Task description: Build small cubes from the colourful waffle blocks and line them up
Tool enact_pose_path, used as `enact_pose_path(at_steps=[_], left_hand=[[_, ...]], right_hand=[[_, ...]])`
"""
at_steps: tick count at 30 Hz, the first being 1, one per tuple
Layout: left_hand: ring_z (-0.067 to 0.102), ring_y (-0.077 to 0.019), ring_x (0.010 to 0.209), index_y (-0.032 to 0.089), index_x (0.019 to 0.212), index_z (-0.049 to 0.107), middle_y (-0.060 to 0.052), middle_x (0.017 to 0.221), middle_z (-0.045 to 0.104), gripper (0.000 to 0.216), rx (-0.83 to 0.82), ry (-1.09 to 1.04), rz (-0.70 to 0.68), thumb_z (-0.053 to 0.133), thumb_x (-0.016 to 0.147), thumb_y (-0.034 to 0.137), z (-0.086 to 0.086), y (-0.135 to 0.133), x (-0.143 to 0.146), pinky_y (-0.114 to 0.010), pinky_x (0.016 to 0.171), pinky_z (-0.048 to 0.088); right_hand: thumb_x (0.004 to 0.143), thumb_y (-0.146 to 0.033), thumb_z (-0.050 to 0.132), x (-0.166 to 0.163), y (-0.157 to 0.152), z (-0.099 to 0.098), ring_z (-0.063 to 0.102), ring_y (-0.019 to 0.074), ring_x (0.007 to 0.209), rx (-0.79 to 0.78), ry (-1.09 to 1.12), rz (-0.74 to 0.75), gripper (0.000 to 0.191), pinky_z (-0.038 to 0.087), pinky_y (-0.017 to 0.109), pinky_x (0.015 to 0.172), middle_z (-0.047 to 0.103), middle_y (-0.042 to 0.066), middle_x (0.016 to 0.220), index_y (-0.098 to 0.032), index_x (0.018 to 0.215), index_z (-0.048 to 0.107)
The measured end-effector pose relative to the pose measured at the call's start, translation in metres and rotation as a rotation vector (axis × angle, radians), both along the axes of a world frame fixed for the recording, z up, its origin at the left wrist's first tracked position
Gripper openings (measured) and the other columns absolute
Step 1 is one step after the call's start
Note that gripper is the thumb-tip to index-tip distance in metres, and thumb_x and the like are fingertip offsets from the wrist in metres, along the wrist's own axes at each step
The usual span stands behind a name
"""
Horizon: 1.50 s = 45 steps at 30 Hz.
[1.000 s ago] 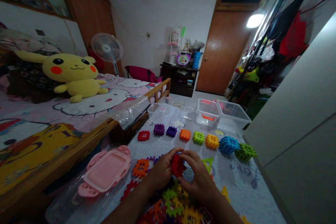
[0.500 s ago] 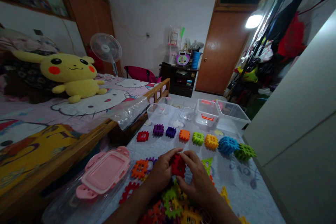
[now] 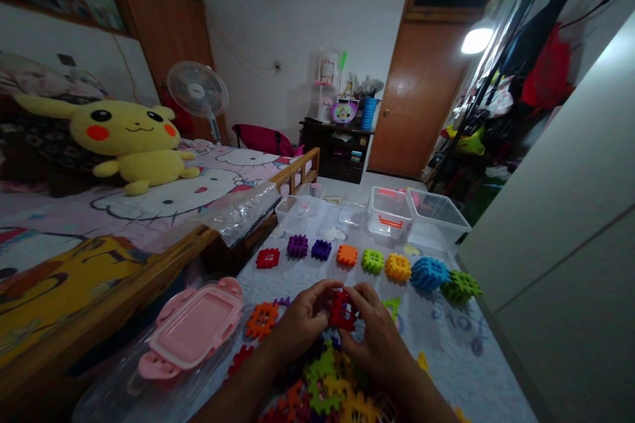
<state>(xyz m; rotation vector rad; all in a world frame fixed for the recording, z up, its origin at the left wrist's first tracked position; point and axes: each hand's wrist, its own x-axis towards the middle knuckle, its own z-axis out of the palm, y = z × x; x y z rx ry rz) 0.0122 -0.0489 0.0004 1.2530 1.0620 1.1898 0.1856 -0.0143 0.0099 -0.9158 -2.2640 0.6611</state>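
Note:
Both my hands hold a red interlocking waffle block (image 3: 343, 310) up above the pile, my left hand (image 3: 303, 320) on its left side and my right hand (image 3: 377, 327) on its right. Its lattice openings show between my fingers. Below my wrists lies a heap of loose multicoloured waffle pieces (image 3: 325, 386). An orange piece (image 3: 262, 320) sits just left of my left hand. Beyond my fingers, a row of several assembled blocks runs across the quilted cloth, from a red one (image 3: 268, 258) to a blue cube (image 3: 427, 273) and a green one (image 3: 460, 286).
A pink lid (image 3: 193, 327) rests on clear plastic at the left, beside the wooden bed rail (image 3: 143, 261). Clear plastic boxes (image 3: 389, 215) stand at the far end. A white wall panel (image 3: 555, 211) closes off the right side.
The red block has turned between my fingers, and its lattice openings now face me. The whole view has drifted slightly left and up.

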Motion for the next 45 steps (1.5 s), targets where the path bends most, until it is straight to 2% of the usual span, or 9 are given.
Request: enact_pose_path(at_steps=[4, 7, 12, 18, 26, 30, 35, 40, 45], left_hand=[[0.059, -0.0214, 0.111, 0.023, 0.135, 0.047, -0.007, 0.132, 0.057, 0.072, 0.006, 0.096, -0.127, 0.063, 0.066, 0.008, 0.003, -0.003, -0.007, -0.035, 0.096, 0.047], [0.056, -0.0226, 0.116, 0.025, 0.131, 0.053, -0.006, 0.136, 0.053, 0.071, 0.023, 0.166, -0.096, 0.067, 0.064, 0.007, -0.002, -0.001, -0.009, -0.034, 0.097, 0.046], [0.064, -0.0197, 0.095, 0.022, 0.128, 0.055, -0.005, 0.111, 0.065, 0.065, -0.06, 0.125, -0.041, 0.069, 0.065, 0.012, -0.007, 0.001, -0.009, -0.03, 0.081, 0.05], [0.065, -0.0196, 0.091, 0.019, 0.129, 0.049, -0.005, 0.105, 0.066, 0.069, -0.123, -0.003, -0.064, 0.072, 0.065, 0.019, -0.006, 0.001, -0.008, -0.032, 0.08, 0.051], [0.045, -0.0241, 0.125, 0.022, 0.13, 0.049, -0.007, 0.134, 0.051, 0.067, 0.23, 0.819, -0.052, 0.07, 0.066, 0.018, 0.032, -0.005, -0.006, -0.038, 0.109, 0.035], [0.054, -0.0236, 0.11, 0.022, 0.12, 0.056, -0.006, 0.118, 0.06, 0.051, 0.268, 1.149, -0.087, 0.065, 0.07, 0.017, 0.051, -0.008, 0.008, -0.037, 0.098, 0.043], [0.059, -0.0244, 0.098, 0.02, 0.107, 0.059, -0.007, 0.106, 0.064, 0.039, 0.276, 1.39, -0.091, 0.062, 0.068, 0.018, 0.057, -0.009, 0.018, -0.037, 0.089, 0.047], [0.06, -0.0234, 0.097, 0.021, 0.098, 0.06, -0.006, 0.102, 0.064, 0.031, 0.223, 1.495, -0.016, 0.063, 0.067, 0.024, 0.074, 0.005, -0.023, -0.033, 0.085, 0.047], [0.063, -0.0243, 0.094, 0.021, 0.094, 0.062, -0.007, 0.101, 0.066, 0.031, -0.035, 1.576, 0.094, 0.065, 0.065, 0.032, 0.08, 0.044, -0.106, -0.03, 0.075, 0.047]], right_hand=[[0.07, -0.01, 0.058, 0.004, 0.003, -0.006, 0.055, 0.0209, 0.101, -0.005, -0.01, -0.022, 0.058, 0.05, 0.036, 0.09, 0.052, 0.006, 0.11, -0.022, 0.126, 0.049], [0.07, -0.009, 0.058, 0.005, 0.005, -0.012, 0.054, 0.0224, 0.109, 0.002, -0.032, 0.008, 0.068, 0.048, 0.037, 0.095, 0.052, 0.008, 0.118, -0.021, 0.135, 0.041], [0.076, -0.017, 0.062, 0.009, 0.006, -0.015, 0.051, 0.0245, 0.116, 0.002, -0.055, 0.014, 0.069, 0.045, 0.041, 0.099, 0.049, 0.011, 0.128, -0.021, 0.139, 0.035], [0.076, -0.02, 0.065, 0.011, 0.006, -0.003, 0.054, 0.023, 0.102, -0.046, -0.076, 0.001, 0.045, 0.048, 0.038, 0.09, 0.056, 0.008, 0.109, -0.019, 0.119, 0.052], [0.072, -0.013, 0.062, 0.015, 0.008, -0.008, 0.052, 0.0215, 0.1, -0.018, -0.057, 0.054, 0.049, 0.047, 0.036, 0.089, 0.054, 0.006, 0.106, -0.02, 0.119, 0.052], [0.069, -0.01, 0.059, 0.015, 0.006, -0.008, 0.053, 0.0213, 0.102, -0.026, -0.064, 0.065, 0.053, 0.046, 0.035, 0.091, 0.055, 0.006, 0.108, -0.021, 0.121, 0.052], [0.07, -0.012, 0.058, 0.019, 0.005, -0.012, 0.052, 0.0235, 0.113, -0.035, -0.107, 0.092, 0.059, 0.044, 0.039, 0.099, 0.056, 0.009, 0.119, -0.02, 0.128, 0.049], [0.075, -0.019, 0.058, 0.029, 0.012, -0.019, 0.048, 0.024, 0.125, -0.089, -0.133, 0.076, 0.076, 0.038, 0.044, 0.108, 0.045, 0.012, 0.139, -0.022, 0.145, 0.03], [0.08, -0.025, 0.055, 0.035, 0.019, -0.015, 0.039, 0.0253, 0.134, -0.129, -0.161, 0.015, 0.062, 0.033, 0.046, 0.112, 0.041, 0.012, 0.145, -0.022, 0.14, 0.041]])
